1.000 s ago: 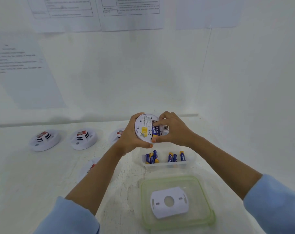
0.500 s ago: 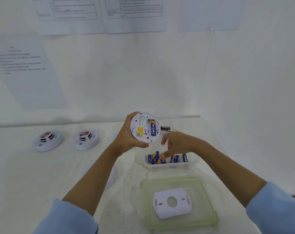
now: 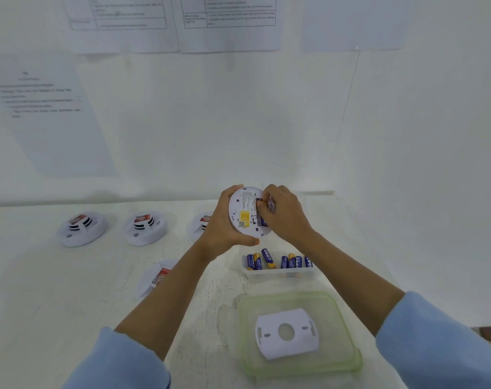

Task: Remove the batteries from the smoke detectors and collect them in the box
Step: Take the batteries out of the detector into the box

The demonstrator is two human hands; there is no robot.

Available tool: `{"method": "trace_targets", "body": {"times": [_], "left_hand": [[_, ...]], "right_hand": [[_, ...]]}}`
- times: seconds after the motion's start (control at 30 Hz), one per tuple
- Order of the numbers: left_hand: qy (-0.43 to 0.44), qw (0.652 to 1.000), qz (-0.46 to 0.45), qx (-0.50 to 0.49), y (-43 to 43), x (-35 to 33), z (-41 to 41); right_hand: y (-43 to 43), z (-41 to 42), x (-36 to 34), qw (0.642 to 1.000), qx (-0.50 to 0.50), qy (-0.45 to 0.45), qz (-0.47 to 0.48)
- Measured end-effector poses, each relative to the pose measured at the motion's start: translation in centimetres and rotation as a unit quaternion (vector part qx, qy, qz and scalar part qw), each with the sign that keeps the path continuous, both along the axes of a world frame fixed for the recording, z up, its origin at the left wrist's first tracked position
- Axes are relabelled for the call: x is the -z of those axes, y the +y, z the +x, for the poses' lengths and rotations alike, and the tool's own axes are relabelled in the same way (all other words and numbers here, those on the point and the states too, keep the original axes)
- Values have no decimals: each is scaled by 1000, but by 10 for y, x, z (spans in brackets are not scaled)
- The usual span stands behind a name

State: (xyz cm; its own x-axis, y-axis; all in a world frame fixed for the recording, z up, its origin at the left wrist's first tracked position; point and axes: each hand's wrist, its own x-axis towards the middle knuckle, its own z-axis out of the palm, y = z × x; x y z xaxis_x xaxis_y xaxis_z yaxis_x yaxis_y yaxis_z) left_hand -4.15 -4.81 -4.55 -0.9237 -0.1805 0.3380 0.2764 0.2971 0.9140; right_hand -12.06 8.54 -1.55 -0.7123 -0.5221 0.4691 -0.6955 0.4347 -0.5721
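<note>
My left hand point(image 3: 222, 228) grips a white round smoke detector point(image 3: 245, 211) by its rim, back side facing me, above the table. My right hand point(image 3: 283, 217) is at the detector's battery bay, fingertips curled onto a blue battery point(image 3: 262, 221) that is mostly hidden under them. Just below stands a small clear box point(image 3: 278, 273) holding several blue and yellow batteries point(image 3: 266, 259).
Two detectors point(image 3: 81, 228) point(image 3: 146, 227) sit at the left, a third point(image 3: 202, 223) shows behind my left wrist, and a fourth point(image 3: 157, 276) lies under my left forearm. A green-rimmed lid point(image 3: 342, 313) near me carries a white mounting plate point(image 3: 286, 332). Walls close the back and right.
My right hand went down to the box with a battery, left it there, then rose back to the detector's battery bay. The left hand kept holding the detector.
</note>
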Motion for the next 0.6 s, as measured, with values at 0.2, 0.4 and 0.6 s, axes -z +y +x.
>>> {"method": "trace_targets", "body": {"times": [0.2,0.4,0.6], "left_hand": [[-9,1000,-11,-4,-1,4,2],[-14,1000,2,-2,-1,0,1],[-13,1000,4,-21,-10,-4,9]], "right_hand": [[4,-4,4,998,-27,-43,-21],[8,1,-9,998,-49,7,-34],[22,-5,-22,988,36,-127,-76]]}}
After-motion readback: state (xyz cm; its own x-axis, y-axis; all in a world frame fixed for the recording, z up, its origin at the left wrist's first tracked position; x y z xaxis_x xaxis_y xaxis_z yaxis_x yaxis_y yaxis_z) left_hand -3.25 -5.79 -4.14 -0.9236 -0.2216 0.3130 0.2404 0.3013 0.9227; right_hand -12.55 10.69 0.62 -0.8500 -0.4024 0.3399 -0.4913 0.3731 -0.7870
